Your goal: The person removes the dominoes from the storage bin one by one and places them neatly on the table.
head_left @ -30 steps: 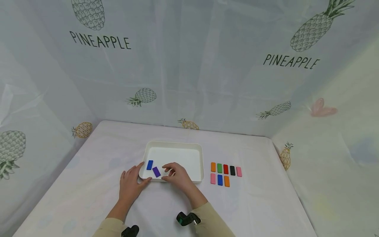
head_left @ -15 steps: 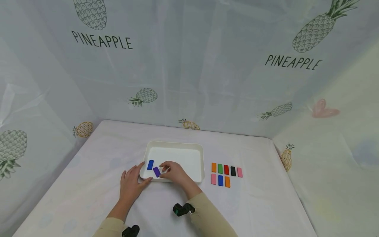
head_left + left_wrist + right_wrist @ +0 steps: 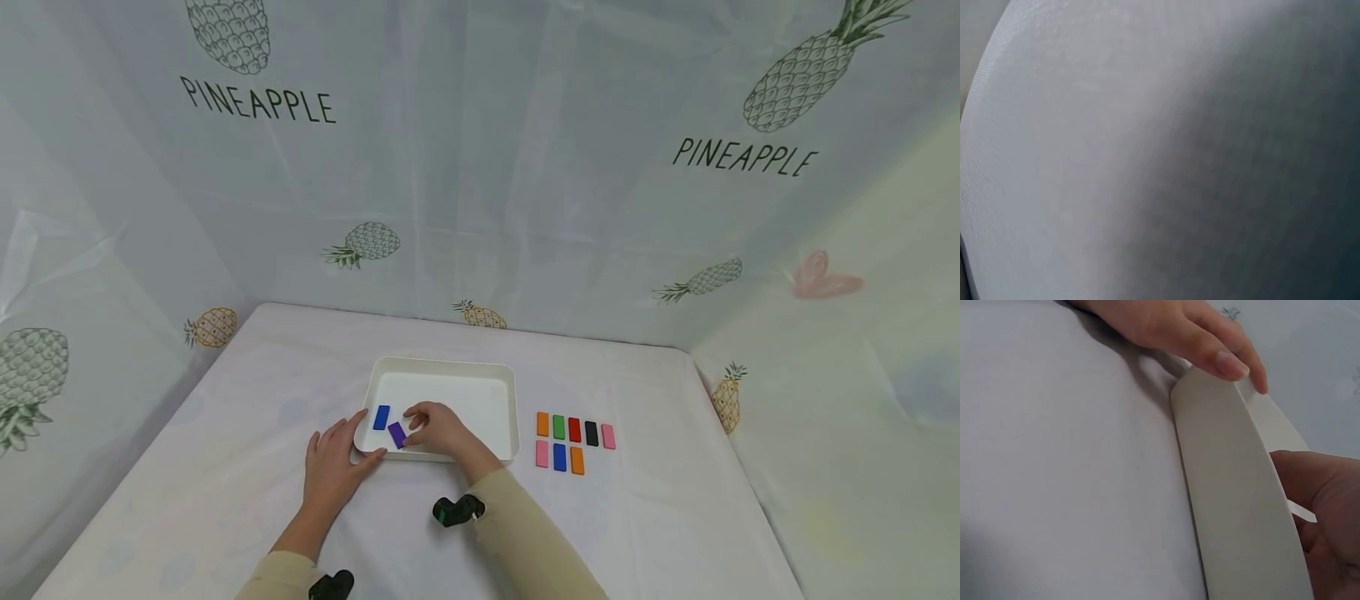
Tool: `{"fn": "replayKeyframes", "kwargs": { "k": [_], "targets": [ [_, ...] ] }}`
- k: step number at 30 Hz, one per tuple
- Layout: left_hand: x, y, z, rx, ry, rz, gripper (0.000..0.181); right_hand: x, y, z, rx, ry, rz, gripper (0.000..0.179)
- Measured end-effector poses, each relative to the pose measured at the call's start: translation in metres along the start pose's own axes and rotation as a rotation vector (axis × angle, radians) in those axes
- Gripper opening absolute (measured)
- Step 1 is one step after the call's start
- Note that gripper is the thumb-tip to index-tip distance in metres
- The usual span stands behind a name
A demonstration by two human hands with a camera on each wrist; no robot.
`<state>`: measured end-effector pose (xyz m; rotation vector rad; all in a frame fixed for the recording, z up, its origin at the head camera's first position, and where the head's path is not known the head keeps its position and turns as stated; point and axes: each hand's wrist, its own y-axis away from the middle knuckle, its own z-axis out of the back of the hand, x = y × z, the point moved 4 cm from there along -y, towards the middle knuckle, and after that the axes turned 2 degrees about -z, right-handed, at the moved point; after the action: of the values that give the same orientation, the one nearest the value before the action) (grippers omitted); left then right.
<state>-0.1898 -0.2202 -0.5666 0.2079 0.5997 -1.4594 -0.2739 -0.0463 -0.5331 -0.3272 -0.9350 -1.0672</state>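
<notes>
A shallow white tray (image 3: 450, 361) lies on the cloth-covered table. Its left front corner is touched by my left hand (image 3: 330, 465), with the fingertips at the left rim and the thumb at the front rim. That thumb (image 3: 1230, 365) shows over the rim in the right wrist view. Over the tray's front part is my right hand (image 3: 442, 433), its thumb tip at the lower end of a tilted purple rectangular block (image 3: 396, 434) and its forefinger apart from it. A blue block (image 3: 381, 417) lies left of the purple one. The left wrist view is blurred, without a hand.
Right of the tray, several flat blocks lie in two rows: orange (image 3: 542, 423), green (image 3: 558, 427), red (image 3: 574, 429), black (image 3: 592, 433) and pink (image 3: 608, 437) behind; pink (image 3: 542, 453), blue (image 3: 559, 457) and orange (image 3: 577, 460) in front. A pineapple-print curtain (image 3: 480, 167) stands behind.
My right hand has moved slightly left, bringing its thumb to the purple block. The left hand stays at the tray corner, and the blocks look unmoved.
</notes>
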Motion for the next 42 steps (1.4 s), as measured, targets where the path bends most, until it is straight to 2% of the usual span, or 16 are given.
{"fn": "replayKeyframes", "kwargs": {
  "k": [4,12,20,25,33,42],
  "targets": [
    [-0.001,0.0,0.0,0.003,-0.003,0.002,0.083,-0.003,-0.005,0.0,0.043,-0.003,-0.035,0.043],
    [-0.002,-0.001,0.0,0.008,-0.004,0.001,0.082,0.002,-0.005,0.0,0.095,0.062,-0.013,0.053],
    [-0.002,-0.001,0.0,0.015,0.005,0.006,0.082,0.009,-0.003,-0.006,0.075,0.285,-0.006,0.05],
    [-0.002,0.0,0.002,0.005,0.009,0.009,0.082,0.012,-0.001,-0.006,0.066,0.322,-0.005,0.044],
    [-0.004,0.001,0.002,0.007,0.005,0.009,0.081,0.008,-0.003,-0.007,0.064,0.328,0.006,0.042],
    [-0.005,0.0,0.004,-0.004,0.009,0.0,0.081,0.003,-0.001,-0.003,0.076,0.205,-0.007,0.04]
  ]
}}
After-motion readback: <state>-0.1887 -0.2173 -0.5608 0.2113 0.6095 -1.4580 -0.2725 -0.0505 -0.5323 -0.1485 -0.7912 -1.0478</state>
